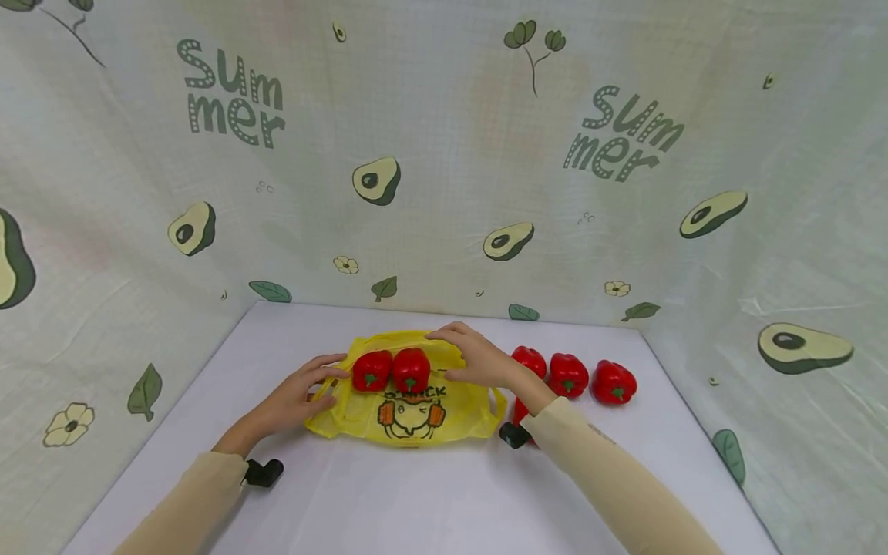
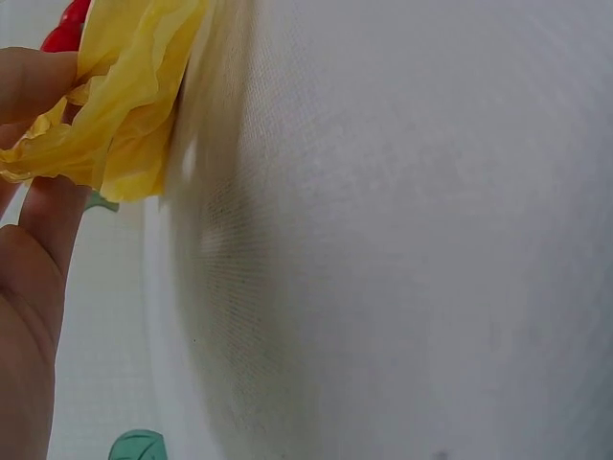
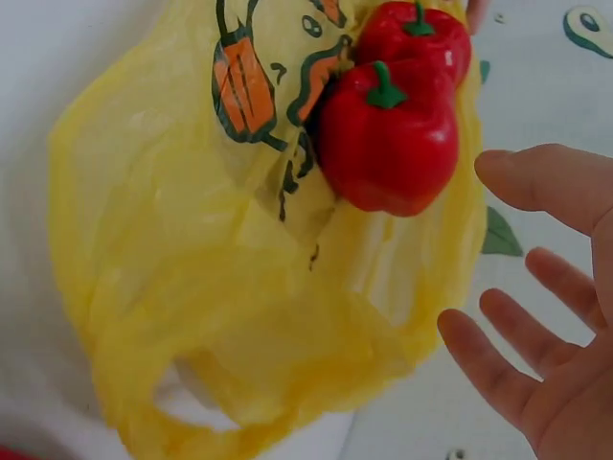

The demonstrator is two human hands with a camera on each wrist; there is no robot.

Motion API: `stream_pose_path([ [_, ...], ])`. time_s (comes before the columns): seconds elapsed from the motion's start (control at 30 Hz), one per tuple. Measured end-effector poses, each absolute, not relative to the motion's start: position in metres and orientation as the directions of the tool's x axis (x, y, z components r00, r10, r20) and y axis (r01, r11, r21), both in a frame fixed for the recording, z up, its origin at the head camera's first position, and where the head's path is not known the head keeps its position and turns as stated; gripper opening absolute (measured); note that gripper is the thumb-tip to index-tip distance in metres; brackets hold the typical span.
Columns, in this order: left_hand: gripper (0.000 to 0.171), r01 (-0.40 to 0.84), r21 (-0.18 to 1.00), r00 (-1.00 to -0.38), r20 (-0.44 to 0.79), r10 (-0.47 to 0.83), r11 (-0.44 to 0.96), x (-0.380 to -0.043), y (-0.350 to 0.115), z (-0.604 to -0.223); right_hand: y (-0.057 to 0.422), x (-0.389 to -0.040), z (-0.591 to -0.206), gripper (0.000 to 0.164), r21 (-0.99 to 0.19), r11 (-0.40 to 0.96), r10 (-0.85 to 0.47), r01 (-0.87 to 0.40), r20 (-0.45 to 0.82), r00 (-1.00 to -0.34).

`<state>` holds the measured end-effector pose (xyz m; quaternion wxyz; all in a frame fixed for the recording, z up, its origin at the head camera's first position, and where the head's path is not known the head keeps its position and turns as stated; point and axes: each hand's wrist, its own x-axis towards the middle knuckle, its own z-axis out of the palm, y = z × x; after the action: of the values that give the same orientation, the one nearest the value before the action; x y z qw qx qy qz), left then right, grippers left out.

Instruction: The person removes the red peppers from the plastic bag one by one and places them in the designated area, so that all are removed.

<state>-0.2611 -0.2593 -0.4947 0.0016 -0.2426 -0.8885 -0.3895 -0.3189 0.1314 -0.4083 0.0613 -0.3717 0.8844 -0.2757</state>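
A yellow plastic bag (image 1: 472, 401) with a printed cartoon face lies flat on the table. Two red bell peppers (image 1: 372, 371) (image 3: 388, 139) rest side by side at its upper left part. My left hand (image 1: 298, 397) holds the bag's left edge, and crumpled yellow film (image 2: 129, 105) shows between thumb and fingers in the left wrist view. Over the bag's upper right, my right hand (image 1: 475, 356) has its fingers spread and grips nothing. In the right wrist view those fingers (image 3: 512, 383) are apart from the peppers.
To the right of the bag stand more red bell peppers (image 1: 613, 382); one (image 1: 520, 412) is partly hidden by my right forearm. The white table (image 1: 388, 501) meets a printed cloth wall (image 1: 444, 193) at the back and sides.
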Motion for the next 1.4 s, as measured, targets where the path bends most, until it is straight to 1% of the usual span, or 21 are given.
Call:
stream_pose_path([
  [0.23, 0.042, 0.45, 0.684, -0.874, 0.207, 0.44, 0.573, -0.262, -0.258, -0.495, 0.109, -0.328, -0.424, 0.066, -0.544, 0.539, -0.734, -0.643, 0.072, -0.675],
  [0.33, 0.042, 0.452, 0.684, -0.873, 0.208, 0.441, 0.573, -0.262, -0.259, -0.495, 0.102, -0.33, -0.428, 0.066, -0.548, 0.533, -0.741, -0.645, 0.064, -0.668],
  [0.57, 0.042, 0.446, 0.688, -0.875, 0.203, 0.439, 0.572, -0.262, -0.259, -0.495, 0.09, -0.332, -0.435, 0.067, -0.531, 0.582, -0.722, -0.616, 0.012, -0.692],
  [0.8, 0.042, 0.438, 0.688, -0.88, 0.197, 0.432, 0.579, -0.262, -0.257, -0.494, 0.078, -0.335, -0.443, 0.068, -0.479, 0.605, -0.723, -0.636, 0.005, -0.691],
  [0.93, 0.042, 0.439, 0.689, -0.88, 0.199, 0.432, 0.577, -0.262, -0.257, -0.496, 0.074, -0.335, -0.449, 0.069, -0.446, 0.629, -0.712, -0.637, -0.002, -0.702],
  [1.17, 0.041, 0.437, 0.69, -0.88, 0.195, 0.433, 0.577, -0.263, -0.258, -0.498, 0.071, -0.333, -0.457, 0.07, -0.459, 0.656, -0.676, -0.599, -0.003, -0.737],
  [1.4, 0.041, 0.443, 0.682, -0.878, 0.2, 0.435, 0.581, -0.264, -0.258, -0.497, 0.07, -0.331, -0.457, 0.069, -0.455, 0.661, -0.666, -0.597, 0.012, -0.746],
])
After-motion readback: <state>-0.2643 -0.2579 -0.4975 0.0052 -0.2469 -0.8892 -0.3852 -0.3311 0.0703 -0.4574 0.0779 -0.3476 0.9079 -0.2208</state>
